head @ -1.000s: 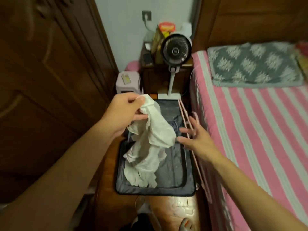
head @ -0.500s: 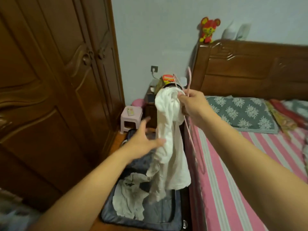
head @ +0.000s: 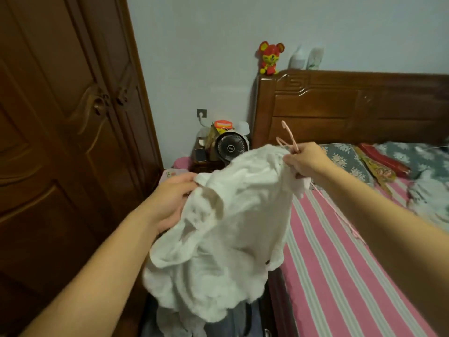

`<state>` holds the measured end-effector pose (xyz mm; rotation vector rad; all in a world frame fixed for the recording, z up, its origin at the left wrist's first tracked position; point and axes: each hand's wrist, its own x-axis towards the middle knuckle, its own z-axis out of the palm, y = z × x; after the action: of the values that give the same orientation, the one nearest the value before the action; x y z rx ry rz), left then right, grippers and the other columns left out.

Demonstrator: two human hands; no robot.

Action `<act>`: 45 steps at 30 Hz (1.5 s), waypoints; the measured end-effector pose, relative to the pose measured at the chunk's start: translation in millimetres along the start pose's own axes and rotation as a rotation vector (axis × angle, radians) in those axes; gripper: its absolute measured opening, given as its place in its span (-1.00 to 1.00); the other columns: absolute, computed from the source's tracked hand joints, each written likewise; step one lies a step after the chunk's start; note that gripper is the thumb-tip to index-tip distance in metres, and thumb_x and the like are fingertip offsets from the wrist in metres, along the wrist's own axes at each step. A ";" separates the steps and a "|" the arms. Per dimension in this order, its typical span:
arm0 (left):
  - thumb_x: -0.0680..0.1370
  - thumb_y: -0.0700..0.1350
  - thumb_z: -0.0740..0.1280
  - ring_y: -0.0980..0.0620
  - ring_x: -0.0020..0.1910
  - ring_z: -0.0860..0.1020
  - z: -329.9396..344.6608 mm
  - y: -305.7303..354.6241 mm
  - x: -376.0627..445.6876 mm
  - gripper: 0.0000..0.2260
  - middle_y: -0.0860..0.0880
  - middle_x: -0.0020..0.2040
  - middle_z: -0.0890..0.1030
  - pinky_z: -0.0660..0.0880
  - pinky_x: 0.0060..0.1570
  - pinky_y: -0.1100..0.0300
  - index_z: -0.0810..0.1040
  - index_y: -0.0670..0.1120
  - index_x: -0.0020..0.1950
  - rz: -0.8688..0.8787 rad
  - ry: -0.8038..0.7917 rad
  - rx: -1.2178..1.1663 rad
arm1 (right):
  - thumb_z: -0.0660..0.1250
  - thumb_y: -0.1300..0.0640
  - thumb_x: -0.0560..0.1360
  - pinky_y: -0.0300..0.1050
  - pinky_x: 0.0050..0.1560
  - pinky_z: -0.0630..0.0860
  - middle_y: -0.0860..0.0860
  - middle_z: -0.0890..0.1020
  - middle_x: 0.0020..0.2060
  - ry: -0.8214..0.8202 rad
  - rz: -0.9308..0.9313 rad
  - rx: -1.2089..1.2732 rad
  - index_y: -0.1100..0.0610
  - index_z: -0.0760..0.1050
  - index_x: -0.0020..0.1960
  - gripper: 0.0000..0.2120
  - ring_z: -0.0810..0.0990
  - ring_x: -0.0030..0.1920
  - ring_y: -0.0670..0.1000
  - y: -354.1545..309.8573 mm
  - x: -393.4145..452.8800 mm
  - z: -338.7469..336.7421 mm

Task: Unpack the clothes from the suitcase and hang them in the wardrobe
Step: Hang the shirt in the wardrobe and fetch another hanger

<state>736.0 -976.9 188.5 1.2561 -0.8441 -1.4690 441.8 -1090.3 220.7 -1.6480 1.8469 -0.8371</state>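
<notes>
A crumpled white garment is held up between both hands over the suitcase. My left hand grips its left edge. My right hand pinches its upper right corner together with a pink hanger, whose hook sticks up above the fingers and whose thin arm trails down over the bed. The dark suitcase lies on the floor below, mostly hidden by the cloth. The brown wooden wardrobe stands shut on the left.
A bed with a pink striped sheet and wooden headboard fills the right. A small fan and a cluttered bedside cabinet stand by the far wall. A red toy sits on the headboard.
My left hand has risen and taken hold of the garment's left edge. The cloth is now spread between both hands. My right hand with the hanger has dropped and shifted right.
</notes>
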 end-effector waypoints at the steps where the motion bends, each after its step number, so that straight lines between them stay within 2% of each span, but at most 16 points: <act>1: 0.61 -0.40 0.19 -0.28 0.22 0.61 7.7 10.6 -1.8 -0.72 -0.34 0.18 0.64 0.50 0.30 -0.19 0.59 -0.30 0.25 -0.022 -0.041 0.061 | 0.40 0.11 0.52 0.23 -0.12 0.67 0.08 0.66 -0.25 0.010 -0.030 -0.021 0.11 0.64 -0.08 -0.92 0.65 -0.24 0.12 3.3 -5.3 1.3; 4: 0.57 -0.40 0.25 -0.27 0.22 0.60 29.2 31.0 1.3 -0.75 -0.38 0.21 0.60 0.49 0.32 -0.21 0.65 -0.29 0.17 -0.070 0.018 0.113 | 0.47 -0.06 0.47 0.08 -0.06 0.68 -0.02 0.70 -0.05 -0.014 -0.114 0.142 -0.01 0.62 0.05 -0.79 0.69 -0.07 0.01 -2.3 -37.0 16.2; 7: 0.58 -0.43 0.21 -0.32 0.21 0.61 46.7 40.5 -0.1 -0.75 -0.38 0.20 0.61 0.53 0.27 -0.22 0.59 -0.36 0.20 -0.128 0.025 0.064 | 0.53 0.01 0.45 0.00 -0.02 0.68 0.00 0.71 -0.02 -0.325 -0.080 0.494 0.02 0.62 0.11 -0.74 0.70 -0.01 0.00 -7.8 -82.1 58.4; 9: 0.61 -0.40 0.18 -0.27 0.10 0.66 49.8 42.3 -4.2 -0.76 -0.30 0.05 0.66 0.60 0.15 -0.14 0.57 -0.28 0.20 -0.121 0.008 0.101 | 0.56 0.03 0.40 0.04 0.10 0.63 0.00 0.73 -0.05 -0.424 -0.083 0.512 -0.01 0.62 0.10 -0.70 0.71 0.00 0.01 -0.3 -93.5 85.6; 12: 0.59 -0.41 0.20 -0.07 -0.26 0.65 36.0 48.5 -15.0 -0.84 -0.19 -0.19 0.58 0.65 -0.19 0.08 0.56 -0.26 0.04 -0.083 0.000 0.139 | 0.54 0.18 0.41 -0.01 0.05 0.61 0.09 0.69 -0.11 -0.323 -0.097 0.424 0.01 0.64 0.01 -0.79 0.67 -0.10 0.00 6.6 -86.6 101.6; 15: 0.57 -0.36 0.24 -0.09 -0.22 0.68 11.5 52.4 -29.6 -0.87 -0.26 -0.09 0.64 0.62 -0.24 0.09 0.57 -0.32 0.02 -0.091 -0.001 0.171 | 0.48 0.24 0.46 0.13 0.05 0.65 0.13 0.67 -0.16 -0.268 -0.109 0.413 0.01 0.64 -0.17 -0.86 0.66 -0.10 0.20 -5.1 -85.4 96.0; 17: 0.56 -0.27 0.30 -0.03 -0.28 0.58 -0.3 49.9 -43.7 -0.97 -0.21 -0.12 0.57 0.49 -0.33 0.11 0.51 -0.22 -0.07 -0.118 -0.063 0.409 | 0.41 0.32 0.48 0.22 -0.04 0.67 0.11 0.65 -0.23 -0.293 -0.132 0.497 0.02 0.62 -0.23 -0.77 0.68 -0.15 0.19 -22.1 -84.6 84.4; 20: 0.59 -0.03 0.42 -0.11 -0.19 0.57 3.1 40.2 -60.5 -0.73 -0.15 0.00 0.57 0.55 -0.33 0.07 0.43 0.00 0.22 -0.174 -0.168 0.728 | 0.33 0.40 0.48 -0.12 -0.38 0.58 0.00 0.59 -0.30 -0.361 -0.269 0.514 0.04 0.60 -0.20 -0.73 0.60 -0.31 0.00 -58.3 -85.6 65.7; 22: 0.59 0.00 0.42 -0.04 -0.26 0.61 18.5 33.1 -60.8 -0.64 -0.15 -0.06 0.61 0.63 -0.29 0.05 0.38 0.08 0.31 0.015 -0.113 0.749 | 0.37 0.37 0.47 -0.20 -0.46 0.41 -0.03 0.54 -0.37 -0.435 -0.400 0.460 0.04 0.60 -0.22 -0.75 0.47 -0.37 -0.04 -82.6 -91.9 59.6; 24: 0.64 -0.05 0.34 0.11 -0.39 0.59 31.1 30.5 -52.4 -0.81 -0.12 -0.20 0.61 0.59 -0.38 0.14 0.49 -0.01 0.24 0.290 0.023 0.827 | 0.44 0.30 0.45 -0.23 -0.44 0.39 -0.05 0.59 -0.38 -0.453 -0.475 0.397 0.05 0.62 -0.22 -0.83 0.47 -0.39 -0.08 -97.7 -94.6 55.0; 28: 0.65 -0.18 0.22 0.03 -0.43 0.57 42.7 34.8 -43.0 -0.84 0.03 -0.39 0.54 0.58 -0.18 -0.14 0.60 -0.07 0.05 0.388 0.082 0.588 | 0.53 0.24 0.42 -0.38 -0.30 0.44 -0.08 0.63 -0.32 -0.305 -0.460 0.489 0.13 0.62 -0.10 -0.88 0.54 -0.33 -0.20 -91.3 -98.5 48.7; 33: 0.69 -0.18 0.21 0.21 -0.46 0.54 57.7 44.2 -50.5 -0.80 0.14 -0.45 0.53 0.63 -0.28 0.12 0.62 -0.12 -0.01 0.429 0.144 0.364 | 0.54 0.16 0.40 -0.22 -0.14 0.46 -0.16 0.61 -0.24 -0.272 -0.304 0.414 -0.05 0.56 -0.13 -0.81 0.55 -0.25 -0.19 -1.3 -107.5 80.0; 37: 0.65 -0.17 0.28 0.13 -0.41 0.49 64.5 49.2 -50.3 -0.84 -0.13 -0.26 0.48 0.62 -0.32 0.14 0.63 -0.19 0.01 0.464 0.154 0.271 | 0.48 0.07 0.41 -0.28 -0.32 0.39 -0.16 0.51 -0.32 -0.277 -0.227 0.213 -0.05 0.50 -0.20 -0.85 0.45 -0.31 -0.14 38.4 -111.4 102.0; 39: 0.63 -0.16 0.31 0.03 -0.33 0.53 60.2 50.7 -46.0 -0.84 -0.18 -0.22 0.53 0.59 -0.32 0.14 0.63 -0.19 -0.07 0.559 0.257 0.391 | 0.45 0.15 0.44 -0.20 -0.31 0.48 -0.09 0.56 -0.31 -0.228 -0.152 0.184 0.02 0.50 -0.21 -0.86 0.52 -0.30 -0.06 41.9 -105.9 103.2; 42: 0.58 -0.11 0.35 -0.02 -0.19 0.49 33.2 52.2 -35.7 -0.82 -0.07 -0.10 0.49 0.44 -0.22 0.09 0.57 -0.16 -0.19 0.757 0.552 0.940 | 0.37 0.31 0.44 -0.08 -0.23 0.49 0.00 0.59 -0.31 -0.036 -0.031 0.251 0.03 0.51 -0.25 -0.80 0.56 -0.25 0.03 36.1 -83.3 69.4; 45: 0.56 -0.21 0.31 -0.06 -0.20 0.47 6.2 46.3 -28.6 -0.86 0.01 -0.13 0.45 0.43 -0.23 0.00 0.41 -0.04 -0.16 0.726 0.405 1.257 | 0.35 0.41 0.39 -0.08 -0.27 0.43 -0.01 0.52 -0.33 0.080 -0.084 0.388 0.09 0.42 -0.24 -0.76 0.47 -0.31 0.02 11.7 -57.5 12.6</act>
<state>740.3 -962.6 241.2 1.7177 -1.7790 0.0381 450.2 -1033.7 202.4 -1.4681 1.5504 -1.2254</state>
